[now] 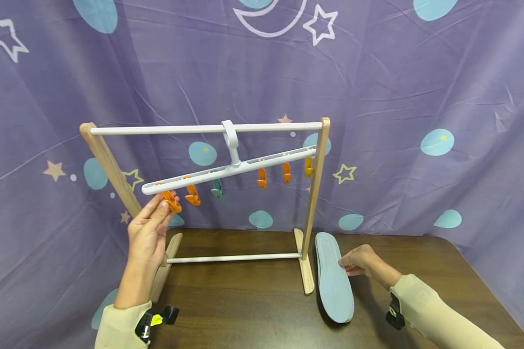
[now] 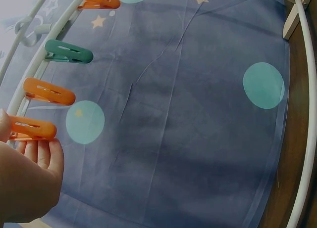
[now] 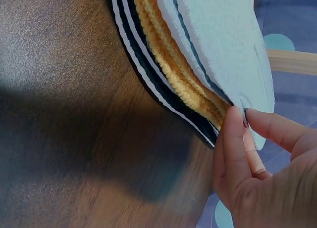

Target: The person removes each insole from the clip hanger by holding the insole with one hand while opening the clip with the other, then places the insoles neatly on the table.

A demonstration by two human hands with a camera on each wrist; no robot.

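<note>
My left hand [image 1: 147, 235] pinches an orange clip [image 1: 171, 201] at the lower left end of a white clip hanger [image 1: 262, 166]. The hanger hooks over the top bar of a rack and tilts down to the left. In the left wrist view, the thumb is on one side of that orange clip [image 2: 33, 128] and the fingers are under it. At the right, my right hand [image 1: 363, 260] pinches the edge of a pale blue insole [image 1: 334, 283], uppermost in a stack. Beneath it, the right wrist view reveals yellow fuzzy insoles [image 3: 171, 72] and black-and-white ones [image 3: 148, 84].
Wooden posts [image 1: 315, 194] and white bars [image 1: 236, 258] form the rack on a brown table [image 1: 244, 300]. Other clips on the hanger are orange [image 1: 193, 195], green [image 1: 217, 188] and yellow [image 1: 308, 167]. A purple patterned curtain [image 1: 397, 97] hangs behind.
</note>
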